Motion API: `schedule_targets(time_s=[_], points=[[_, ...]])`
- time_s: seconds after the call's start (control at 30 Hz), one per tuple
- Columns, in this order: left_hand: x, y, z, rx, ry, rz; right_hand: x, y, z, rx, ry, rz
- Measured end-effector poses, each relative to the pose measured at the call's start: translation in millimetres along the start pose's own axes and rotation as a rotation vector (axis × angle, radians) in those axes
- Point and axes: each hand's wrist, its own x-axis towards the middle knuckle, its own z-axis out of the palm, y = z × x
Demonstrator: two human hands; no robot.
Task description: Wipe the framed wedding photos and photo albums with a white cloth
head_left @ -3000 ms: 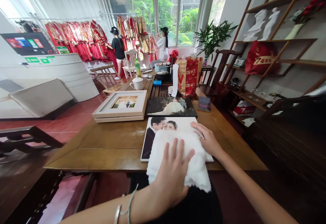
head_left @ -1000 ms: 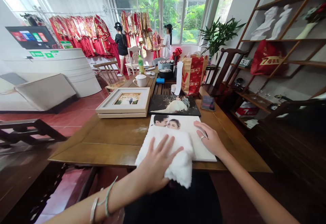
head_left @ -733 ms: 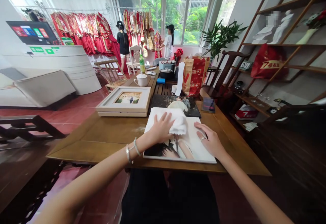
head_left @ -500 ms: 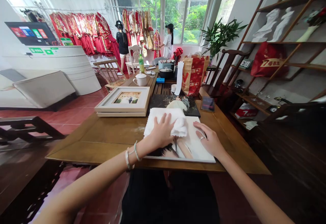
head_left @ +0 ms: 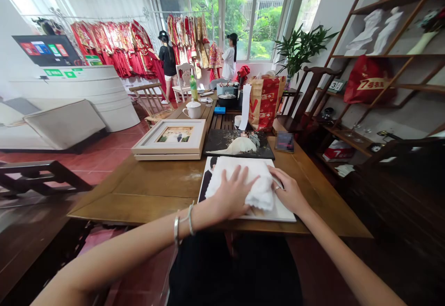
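A large unframed photo print [head_left: 278, 211] lies flat at the near edge of the wooden table [head_left: 153, 190]. A white fluffy cloth [head_left: 252, 176] covers most of it. My left hand [head_left: 232, 197], with bracelets at the wrist, presses flat on the cloth with its fingers spread. My right hand [head_left: 290, 192], wearing a ring, rests on the print's right side, its fingers touching the cloth's edge.
Beyond the print lie a dark photo print [head_left: 238, 144] and a cream framed picture [head_left: 170, 139]. Farther back stand a white teapot [head_left: 193, 109], a red paper bag [head_left: 266, 102] and a small card [head_left: 284, 142]. Two people stand by racks of red garments. Shelves line the right wall.
My left hand carried the cloth from the near edge of the print to its far end, then back toward the middle and right. My right hand stayed on the print's right side.
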Motion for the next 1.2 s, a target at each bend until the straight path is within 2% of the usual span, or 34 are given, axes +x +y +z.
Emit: schedule_targets(time_s=[0.13,0.27,0.4,0.53,0.6,0.67,0.8,0.93,1.1,1.2], points=[[41.2,-12.3,1.5,0.015,0.024,-0.163,0.8,0.3,-0.4,0.008,0.023,0.006],[54.8,0.0,-0.8,0.024,0.019,-0.245,1.0,-0.6,-1.6,0.025,0.023,0.023],[31.3,41.0,-4.4,0.040,0.000,-0.257,0.4,1.2,-3.2,0.089,0.001,-0.017],[-12.0,88.6,-8.0,0.064,0.024,-0.071,0.1,3.1,-4.8,0.134,0.008,-0.022],[-26.1,102.8,-10.6,0.035,0.001,0.001,0.2,3.6,-5.5,0.135,0.004,-0.013],[-29.6,106.9,-13.9,0.003,-0.031,0.020,0.4,4.1,-6.2,0.133,0.003,-0.004],[-11.7,89.0,-21.4,-0.030,-0.084,-0.008,0.4,5.5,-7.2,0.172,-0.007,-0.012],[16.7,49.3,-24.5,-0.028,-0.136,-0.109,0.4,5.4,-6.5,0.149,0.008,-0.015],[44.1,-1.6,-17.4,-0.021,-0.093,-0.152,0.6,1.8,-5.6,0.061,0.033,0.012],[44.9,-10.0,-12.5,-0.024,-0.078,-0.110,0.6,0.5,-5.3,0.036,0.028,0.018]])
